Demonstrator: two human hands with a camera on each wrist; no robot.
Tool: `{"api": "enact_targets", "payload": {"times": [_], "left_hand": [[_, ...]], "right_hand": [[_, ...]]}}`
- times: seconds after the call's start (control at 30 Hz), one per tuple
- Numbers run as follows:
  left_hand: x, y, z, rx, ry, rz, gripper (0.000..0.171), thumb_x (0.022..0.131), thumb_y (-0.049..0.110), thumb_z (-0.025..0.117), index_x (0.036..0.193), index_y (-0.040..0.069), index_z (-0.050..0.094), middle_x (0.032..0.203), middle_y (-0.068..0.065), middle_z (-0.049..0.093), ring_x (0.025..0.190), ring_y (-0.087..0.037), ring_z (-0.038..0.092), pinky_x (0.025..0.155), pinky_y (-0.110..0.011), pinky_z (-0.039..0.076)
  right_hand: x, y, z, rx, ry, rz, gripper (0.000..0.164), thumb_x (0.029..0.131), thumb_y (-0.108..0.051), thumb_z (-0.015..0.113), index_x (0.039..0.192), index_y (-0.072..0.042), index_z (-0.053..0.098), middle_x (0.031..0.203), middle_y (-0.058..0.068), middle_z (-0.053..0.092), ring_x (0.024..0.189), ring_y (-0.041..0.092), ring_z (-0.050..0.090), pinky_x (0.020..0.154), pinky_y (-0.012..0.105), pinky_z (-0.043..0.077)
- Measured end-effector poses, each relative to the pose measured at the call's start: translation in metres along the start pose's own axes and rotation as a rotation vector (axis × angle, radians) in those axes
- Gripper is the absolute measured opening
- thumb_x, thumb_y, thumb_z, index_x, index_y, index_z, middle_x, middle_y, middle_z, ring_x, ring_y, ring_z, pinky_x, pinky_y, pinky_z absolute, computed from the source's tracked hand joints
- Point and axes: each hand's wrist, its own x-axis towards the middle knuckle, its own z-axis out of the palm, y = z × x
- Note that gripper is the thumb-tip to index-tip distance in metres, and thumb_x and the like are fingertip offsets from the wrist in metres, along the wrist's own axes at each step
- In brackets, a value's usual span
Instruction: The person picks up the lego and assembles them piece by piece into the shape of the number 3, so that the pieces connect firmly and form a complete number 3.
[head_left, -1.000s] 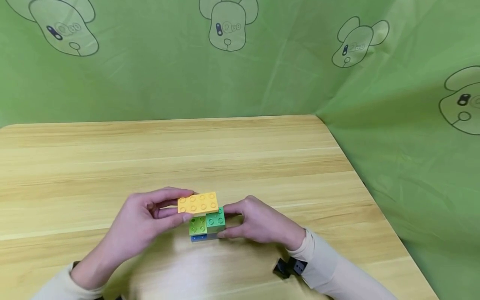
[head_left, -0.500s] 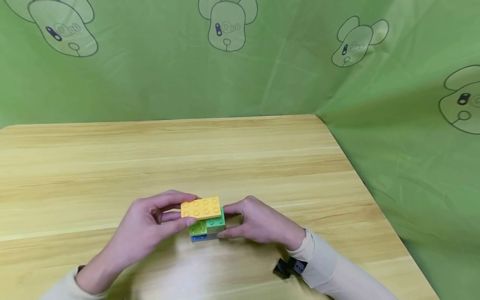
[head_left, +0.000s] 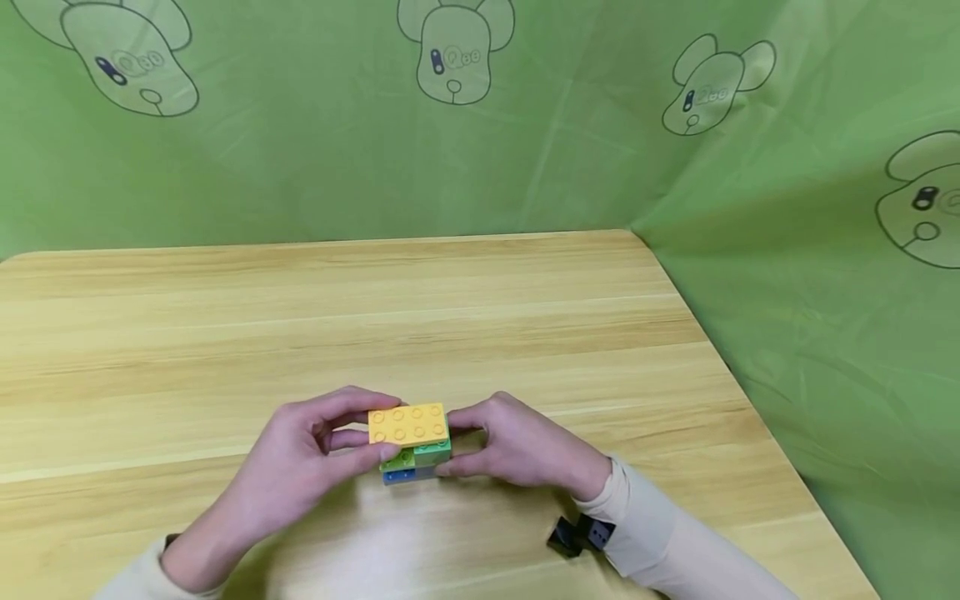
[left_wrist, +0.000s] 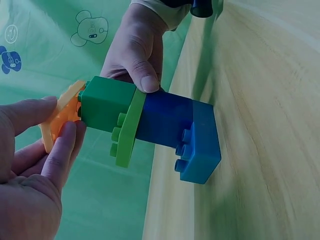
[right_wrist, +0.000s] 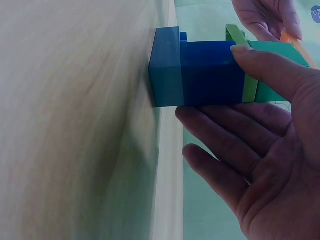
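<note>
My left hand (head_left: pixel 300 450) pinches a flat yellow toy building brick (head_left: pixel 407 425), orange in the wrist views, between thumb and fingers. It sits at the top of a brick stack, tilted against the studs of the green brick (left_wrist: pixel 105 102); whether any studs are pressed in I cannot tell. Below the green brick come a thin lime plate (left_wrist: pixel 131 130), a dark blue brick (left_wrist: pixel 162 117) and a lighter blue brick (left_wrist: pixel 202 155) at the base, on the table. My right hand (head_left: pixel 517 442) grips the stack from the right, its thumb (right_wrist: pixel 265 65) near the lime plate.
The wooden table (head_left: pixel 525 325) extends around the stack. A green cloth (head_left: pixel 315 167) printed with mouse-like outlines hangs behind it and along the right side. A small black device (head_left: pixel 581 535) is by the right wrist.
My left hand has brought the yellow brick right and toward me, lower over the stack, so it covers more of the green and lime pieces. My right hand has stayed in place.
</note>
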Motion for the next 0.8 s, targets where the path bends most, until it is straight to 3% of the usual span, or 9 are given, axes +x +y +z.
{"api": "enact_targets", "payload": {"times": [0.17,0.37,0.8], "left_hand": [[0.001,0.000,0.000,-0.020,-0.016,-0.028,0.035,0.082,0.004,0.079,0.115,0.003,0.068,0.112,-0.016,0.065,0.092,-0.028,0.070,0.077,-0.038,0.058],[0.001,0.002,0.001,0.019,-0.031,-0.040,0.036,0.082,0.006,0.080,0.116,0.002,0.068,0.112,-0.014,0.065,0.088,-0.027,0.070,0.074,-0.036,0.059],[0.000,0.013,0.004,0.035,0.026,-0.220,0.042,0.080,0.010,0.082,0.117,-0.001,0.067,0.103,-0.016,0.067,0.088,-0.023,0.071,0.074,-0.031,0.059]], "right_hand": [[0.000,0.000,0.001,0.006,0.003,-0.002,0.037,0.086,-0.030,0.078,0.120,-0.017,0.071,0.113,-0.011,0.068,0.098,0.002,0.063,0.084,0.028,0.054],[0.001,0.000,0.001,0.014,-0.004,0.021,0.037,0.086,-0.031,0.078,0.119,-0.016,0.071,0.112,-0.011,0.069,0.096,0.002,0.064,0.083,0.028,0.055],[0.000,-0.001,0.001,0.005,0.006,0.023,0.037,0.085,-0.028,0.079,0.119,-0.015,0.071,0.112,-0.010,0.069,0.098,0.002,0.064,0.085,0.027,0.054]]}}
